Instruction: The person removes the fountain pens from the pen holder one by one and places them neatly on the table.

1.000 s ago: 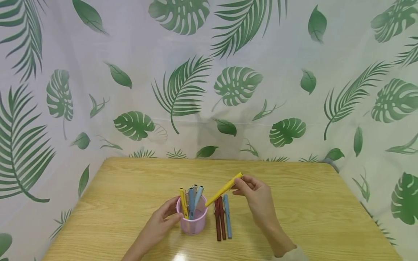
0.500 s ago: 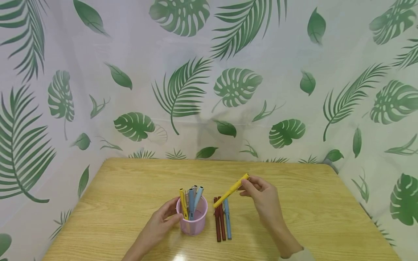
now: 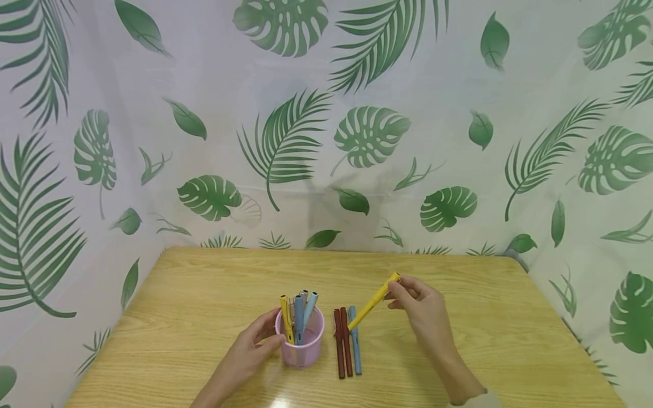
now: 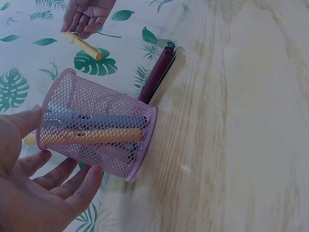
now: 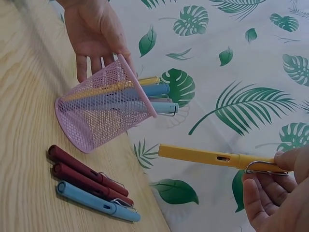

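Note:
A pink mesh pen holder (image 3: 301,354) stands upright on the table, with a yellow, a blue, a light blue and a greyish pen leaning in it. My left hand (image 3: 250,345) holds it at the left side, thumb by the rim and fingers around the mesh. Between thumb and fingers, my right hand (image 3: 423,311) pinches a yellow pen (image 5: 207,156) by its clip end. That pen slants down to the left, raised above the table. Beneath its lower end lie two dark red pens (image 3: 343,345) and a blue pen (image 3: 356,345), side by side.
The wood-grain table (image 3: 204,294) runs back to a white, leaf-printed cloth (image 3: 306,141) that hangs behind it and at both sides. The lying pens are a short way right of the pen holder.
My right hand has moved to the right with the yellow pen, away from the pen holder's rim to above the lying pens. The left hand and the pen holder have stayed put.

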A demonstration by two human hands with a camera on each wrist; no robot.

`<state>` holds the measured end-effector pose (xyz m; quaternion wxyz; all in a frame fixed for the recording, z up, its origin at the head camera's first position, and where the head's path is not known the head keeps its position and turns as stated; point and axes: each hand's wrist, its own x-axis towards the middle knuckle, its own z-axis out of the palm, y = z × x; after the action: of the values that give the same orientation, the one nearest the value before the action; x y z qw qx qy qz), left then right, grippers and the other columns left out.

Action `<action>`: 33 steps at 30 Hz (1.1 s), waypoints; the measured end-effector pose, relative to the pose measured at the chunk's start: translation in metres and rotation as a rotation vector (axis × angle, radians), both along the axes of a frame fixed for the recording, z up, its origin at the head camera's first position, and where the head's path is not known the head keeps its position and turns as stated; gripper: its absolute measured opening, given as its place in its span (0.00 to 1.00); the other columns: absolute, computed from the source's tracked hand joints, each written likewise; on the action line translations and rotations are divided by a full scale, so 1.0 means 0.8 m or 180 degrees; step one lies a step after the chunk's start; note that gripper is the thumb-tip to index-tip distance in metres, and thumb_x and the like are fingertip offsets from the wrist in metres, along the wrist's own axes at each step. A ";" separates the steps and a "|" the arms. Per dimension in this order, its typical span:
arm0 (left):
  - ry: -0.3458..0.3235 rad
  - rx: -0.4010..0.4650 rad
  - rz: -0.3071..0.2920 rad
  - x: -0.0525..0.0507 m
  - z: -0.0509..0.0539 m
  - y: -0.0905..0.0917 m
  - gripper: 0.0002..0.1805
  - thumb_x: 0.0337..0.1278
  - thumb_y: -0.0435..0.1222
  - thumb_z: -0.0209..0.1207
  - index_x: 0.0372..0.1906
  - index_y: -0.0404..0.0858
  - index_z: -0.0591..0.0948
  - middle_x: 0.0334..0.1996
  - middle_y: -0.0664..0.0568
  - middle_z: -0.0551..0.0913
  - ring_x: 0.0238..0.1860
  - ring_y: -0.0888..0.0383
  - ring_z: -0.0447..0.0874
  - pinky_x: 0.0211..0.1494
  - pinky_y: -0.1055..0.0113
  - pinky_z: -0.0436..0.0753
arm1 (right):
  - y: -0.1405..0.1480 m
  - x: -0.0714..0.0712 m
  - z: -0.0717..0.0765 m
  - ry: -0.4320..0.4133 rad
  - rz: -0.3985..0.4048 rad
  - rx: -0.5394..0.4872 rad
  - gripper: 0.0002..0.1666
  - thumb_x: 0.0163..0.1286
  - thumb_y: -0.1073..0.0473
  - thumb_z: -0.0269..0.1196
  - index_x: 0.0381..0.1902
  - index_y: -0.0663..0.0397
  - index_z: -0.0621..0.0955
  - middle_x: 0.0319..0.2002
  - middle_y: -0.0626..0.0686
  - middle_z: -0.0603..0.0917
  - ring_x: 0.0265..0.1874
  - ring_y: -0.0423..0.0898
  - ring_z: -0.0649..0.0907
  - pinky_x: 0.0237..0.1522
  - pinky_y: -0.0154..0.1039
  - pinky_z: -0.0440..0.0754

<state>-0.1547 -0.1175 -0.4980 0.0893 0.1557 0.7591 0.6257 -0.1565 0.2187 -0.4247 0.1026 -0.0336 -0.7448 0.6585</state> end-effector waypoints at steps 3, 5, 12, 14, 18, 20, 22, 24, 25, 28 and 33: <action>0.0002 -0.0003 0.0005 0.001 0.001 0.000 0.33 0.74 0.38 0.61 0.76 0.30 0.66 0.67 0.35 0.75 0.67 0.38 0.74 0.67 0.51 0.79 | 0.005 0.001 -0.001 -0.0010 0.0013 0.0033 0.21 0.77 0.57 0.65 0.56 0.72 0.81 0.43 0.60 0.89 0.39 0.48 0.88 0.44 0.37 0.88; 0.0011 -0.0004 0.0014 0.001 0.001 0.000 0.33 0.74 0.38 0.61 0.76 0.30 0.66 0.67 0.35 0.75 0.67 0.38 0.74 0.67 0.50 0.79 | 0.008 0.002 -0.002 -0.0016 0.0013 0.0057 0.22 0.77 0.57 0.65 0.56 0.72 0.80 0.43 0.60 0.89 0.40 0.49 0.88 0.44 0.37 0.88; 0.0037 -0.0009 0.0045 0.001 0.001 0.001 0.33 0.73 0.37 0.62 0.75 0.29 0.67 0.66 0.35 0.76 0.67 0.37 0.75 0.68 0.49 0.78 | 0.016 0.001 -0.004 -0.0040 -0.0019 0.0053 0.23 0.77 0.56 0.65 0.57 0.72 0.80 0.43 0.57 0.89 0.39 0.44 0.88 0.43 0.36 0.89; 0.0028 -0.0001 0.0039 0.001 0.001 0.001 0.33 0.73 0.37 0.62 0.75 0.30 0.67 0.66 0.35 0.76 0.67 0.37 0.74 0.68 0.50 0.79 | 0.018 0.001 -0.005 -0.0054 -0.0017 0.0059 0.24 0.77 0.55 0.65 0.58 0.71 0.80 0.43 0.57 0.89 0.40 0.44 0.88 0.43 0.36 0.88; 0.0009 0.0005 0.0022 0.001 0.002 0.001 0.33 0.73 0.38 0.62 0.75 0.30 0.66 0.67 0.34 0.76 0.67 0.37 0.74 0.67 0.52 0.79 | 0.022 0.002 -0.007 -0.0089 -0.0014 0.0097 0.24 0.77 0.53 0.64 0.58 0.70 0.81 0.43 0.57 0.89 0.40 0.45 0.87 0.43 0.35 0.88; 0.0004 0.0007 0.0018 0.001 0.002 0.001 0.33 0.73 0.38 0.62 0.75 0.29 0.66 0.67 0.34 0.75 0.67 0.37 0.74 0.67 0.52 0.79 | 0.025 0.002 -0.008 -0.0108 -0.0013 0.0104 0.24 0.77 0.53 0.64 0.58 0.70 0.81 0.42 0.56 0.89 0.40 0.45 0.87 0.43 0.35 0.88; 0.0002 0.0003 0.0020 0.001 0.002 0.001 0.33 0.73 0.38 0.62 0.75 0.30 0.66 0.67 0.34 0.75 0.67 0.37 0.74 0.67 0.53 0.80 | 0.027 0.002 -0.010 -0.0118 -0.0006 0.0116 0.24 0.77 0.53 0.64 0.57 0.71 0.81 0.41 0.56 0.88 0.40 0.46 0.87 0.43 0.35 0.88; 0.0006 0.0008 0.0025 0.001 0.002 0.001 0.33 0.73 0.38 0.62 0.75 0.29 0.66 0.67 0.34 0.76 0.67 0.37 0.74 0.66 0.53 0.80 | 0.029 0.002 -0.011 -0.0130 0.0007 0.0129 0.24 0.78 0.53 0.64 0.57 0.71 0.81 0.41 0.57 0.88 0.41 0.47 0.87 0.44 0.35 0.88; 0.0005 0.0007 0.0028 0.001 0.002 0.001 0.33 0.73 0.38 0.62 0.75 0.29 0.66 0.66 0.35 0.76 0.67 0.37 0.74 0.66 0.53 0.80 | 0.030 0.002 -0.012 -0.0138 0.0013 0.0138 0.23 0.78 0.53 0.64 0.56 0.71 0.81 0.41 0.57 0.88 0.41 0.48 0.87 0.44 0.35 0.88; 0.0005 0.0011 0.0035 0.001 0.002 0.001 0.33 0.73 0.37 0.62 0.75 0.30 0.67 0.65 0.35 0.77 0.66 0.38 0.75 0.66 0.53 0.80 | 0.032 0.001 -0.015 -0.0170 0.0025 0.0155 0.23 0.78 0.54 0.63 0.57 0.71 0.81 0.41 0.57 0.88 0.41 0.47 0.87 0.44 0.35 0.88; 0.0010 0.0013 0.0016 0.001 0.002 0.001 0.32 0.74 0.37 0.61 0.75 0.30 0.66 0.65 0.35 0.77 0.66 0.38 0.75 0.65 0.54 0.81 | 0.034 0.001 -0.017 -0.0241 0.0028 0.0198 0.23 0.78 0.54 0.63 0.56 0.72 0.80 0.41 0.57 0.87 0.40 0.47 0.86 0.45 0.35 0.88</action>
<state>-0.1541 -0.1170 -0.4967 0.0862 0.1550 0.7584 0.6272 -0.1556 0.2455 -0.4384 0.0725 -0.0519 -0.7684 0.6337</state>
